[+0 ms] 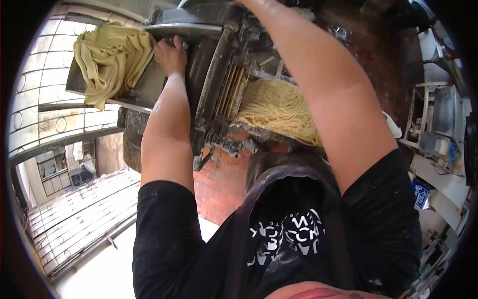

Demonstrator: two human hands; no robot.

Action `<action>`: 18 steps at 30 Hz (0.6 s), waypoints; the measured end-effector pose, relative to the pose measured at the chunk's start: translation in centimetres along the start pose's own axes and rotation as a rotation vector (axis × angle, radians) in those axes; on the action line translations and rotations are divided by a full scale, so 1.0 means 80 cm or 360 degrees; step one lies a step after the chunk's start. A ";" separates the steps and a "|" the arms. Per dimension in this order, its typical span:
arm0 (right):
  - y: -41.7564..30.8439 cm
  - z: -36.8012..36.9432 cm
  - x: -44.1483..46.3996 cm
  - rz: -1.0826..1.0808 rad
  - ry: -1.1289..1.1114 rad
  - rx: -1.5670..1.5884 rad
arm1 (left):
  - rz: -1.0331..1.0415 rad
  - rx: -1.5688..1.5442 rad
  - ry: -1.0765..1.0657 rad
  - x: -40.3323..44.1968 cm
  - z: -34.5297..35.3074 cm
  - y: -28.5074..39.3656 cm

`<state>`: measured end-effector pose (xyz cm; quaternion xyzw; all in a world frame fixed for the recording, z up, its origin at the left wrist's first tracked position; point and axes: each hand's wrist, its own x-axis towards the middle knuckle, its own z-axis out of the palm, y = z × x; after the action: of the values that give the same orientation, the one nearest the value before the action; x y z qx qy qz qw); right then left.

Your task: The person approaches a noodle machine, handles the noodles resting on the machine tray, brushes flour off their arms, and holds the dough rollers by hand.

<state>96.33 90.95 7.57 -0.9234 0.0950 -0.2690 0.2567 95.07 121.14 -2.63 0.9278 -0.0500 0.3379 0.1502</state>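
Observation:
My left hand (172, 56) reaches onto the metal feed tray (149, 92) of a noodle machine, beside its dark roller (201, 60). The fingers look apart and rest near a small knob; what lies under them is hard to make out. Left of that hand, a thick folded sheet of yellow dough (112, 60) is heaped on the tray and hangs over its edge. My right arm stretches up past the top edge of the view, so the right hand is out of sight. Below this arm lies a pile of cut yellow noodles (276, 104), next to the slatted cutter section (231, 92).
A red tiled floor (219, 187) shows below the machine. Barred windows (45, 94) line the left side. On the right stand a metal rack (423, 114) and a pale counter (438, 179) with assorted items. I wear a dark apron (289, 164) dusted with flour.

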 end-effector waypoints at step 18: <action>-0.007 -0.016 -0.002 0.0039 -0.0086 0.0016 | -0.0451 -0.1056 -0.1147 0.035 -0.121 0.087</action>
<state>95.50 90.94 8.69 -0.9279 0.0981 -0.2411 0.2671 89.96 117.59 7.89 0.8854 -0.0768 -0.0613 0.4544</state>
